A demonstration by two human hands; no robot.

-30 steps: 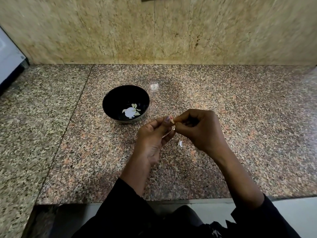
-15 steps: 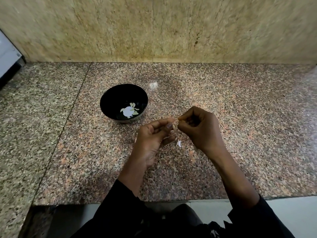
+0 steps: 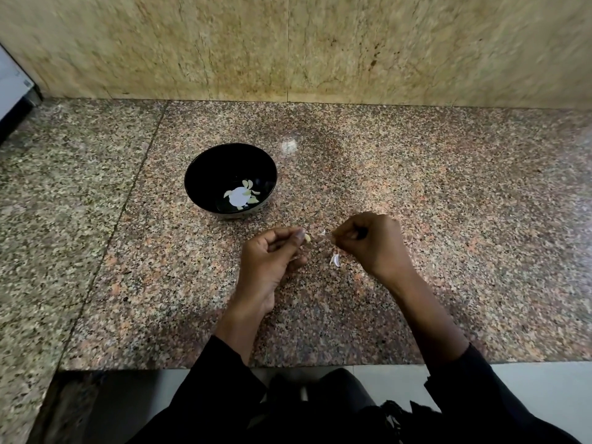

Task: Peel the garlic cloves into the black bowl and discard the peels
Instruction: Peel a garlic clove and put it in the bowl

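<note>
The fingers (image 3: 296,236) of the left hand (image 3: 269,261) are pinched shut on a garlic clove (image 3: 307,238), whose pale tip shows just past the thumb, while those of the right hand (image 3: 374,245) are closed on a thin strip of peel (image 3: 323,232) — the two hands are held a little apart, above the desk.

The granite desk (image 3: 448,203) is backed by a stone wall (image 3: 288,43); a white appliance edge (image 3: 12,88) is seen at the far left. The black bowl (image 3: 205,174) stands on the desk beyond and to the left of the left hand, well clear of both hands, and several peeled cloves (image 3: 248,187) lie in its bottom beside a bright reflection. A loose peel (image 3: 335,260) lies on the desk between the hands, just under the right one.

The step in hand is judged to be the stripping of the skin from the held clove. It would be done well if the clove were kept firmly pinched near its base and turned as needed, so that the skin is drawn off along its length rather than torn into scraps. Whether any skin remains on the hidden side cannot be told — that should be checked before the clove is carried over the bowl. The peel is best dropped beside the loose one, so that all of it can be gathered at once for discarding.
</note>
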